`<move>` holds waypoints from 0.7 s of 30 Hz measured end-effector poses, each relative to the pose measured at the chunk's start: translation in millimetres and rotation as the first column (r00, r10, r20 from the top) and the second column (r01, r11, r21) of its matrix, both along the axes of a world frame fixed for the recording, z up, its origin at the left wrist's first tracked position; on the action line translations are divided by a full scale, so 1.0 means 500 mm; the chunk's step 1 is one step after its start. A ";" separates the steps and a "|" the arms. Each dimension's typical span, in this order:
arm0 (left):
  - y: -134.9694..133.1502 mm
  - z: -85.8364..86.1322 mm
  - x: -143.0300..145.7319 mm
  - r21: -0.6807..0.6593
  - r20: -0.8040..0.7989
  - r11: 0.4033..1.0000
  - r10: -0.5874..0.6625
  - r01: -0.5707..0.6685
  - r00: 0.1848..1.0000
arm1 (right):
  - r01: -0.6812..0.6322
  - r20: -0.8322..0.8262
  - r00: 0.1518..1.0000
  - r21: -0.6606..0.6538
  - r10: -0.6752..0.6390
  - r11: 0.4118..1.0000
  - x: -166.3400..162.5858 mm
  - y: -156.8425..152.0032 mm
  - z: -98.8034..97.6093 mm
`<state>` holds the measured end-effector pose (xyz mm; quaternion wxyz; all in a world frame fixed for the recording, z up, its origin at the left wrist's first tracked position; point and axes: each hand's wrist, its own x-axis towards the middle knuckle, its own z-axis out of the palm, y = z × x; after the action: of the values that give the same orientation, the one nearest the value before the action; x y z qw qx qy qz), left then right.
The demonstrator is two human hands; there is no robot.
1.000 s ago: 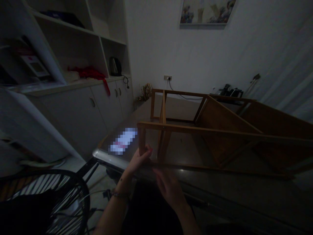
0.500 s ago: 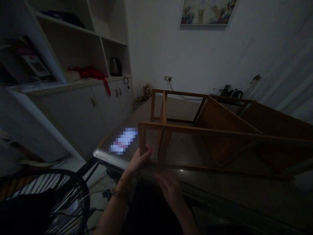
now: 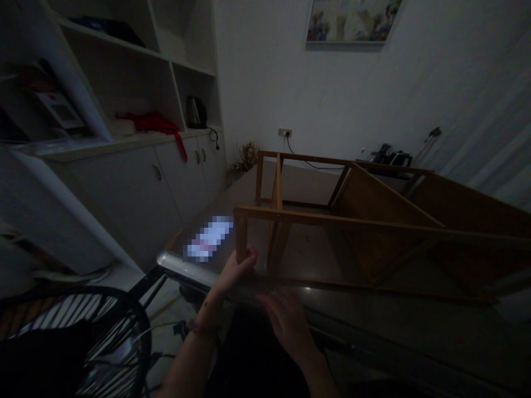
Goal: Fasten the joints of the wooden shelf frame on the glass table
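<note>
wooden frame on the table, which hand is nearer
Left: the left hand grips an end bar of the wooden frame; the right hand is by the table's near edge, not gripping the frame.

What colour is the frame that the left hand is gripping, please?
The frame in the left hand is brown, best seen in the head view.

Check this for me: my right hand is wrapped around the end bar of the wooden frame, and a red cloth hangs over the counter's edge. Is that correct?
Wrong hand: the head view shows your left hand wrapped around the end bar of the wooden frame. The red cloth does hang over the edge of the counter.
</note>
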<state>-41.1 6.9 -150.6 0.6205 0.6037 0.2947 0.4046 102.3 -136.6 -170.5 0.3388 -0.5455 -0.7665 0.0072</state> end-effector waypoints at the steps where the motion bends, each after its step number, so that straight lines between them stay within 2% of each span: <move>1: 0.000 0.000 0.000 -0.003 -0.002 1.000 0.005 -0.005 1.000 | 0.000 -0.013 1.000 -0.005 0.000 1.000 0.000 0.000 0.002; 7: -0.002 0.002 0.001 -0.032 -0.001 0.999 0.021 -0.021 1.000 | -0.027 -0.091 0.996 -0.024 0.025 0.999 0.001 0.000 0.006; 12: -0.005 0.004 0.001 -0.061 0.037 0.998 -0.018 0.020 0.999 | -0.105 -0.107 0.990 -0.171 0.087 0.980 0.014 -0.008 0.032; 16: -0.003 -0.001 0.002 -0.082 0.041 0.997 -0.002 0.005 0.999 | -0.126 -0.125 0.988 -0.275 0.095 0.953 0.024 -0.009 0.048; 21: 0.002 -0.003 0.001 -0.043 0.021 0.999 0.003 -0.002 1.000 | -0.127 -0.170 0.982 -0.288 0.080 0.949 0.027 -0.001 0.054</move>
<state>-40.8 7.9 -152.4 0.6358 0.5856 0.2975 0.4053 115.8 -137.2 -143.5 0.3111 -0.5469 -0.7554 0.1831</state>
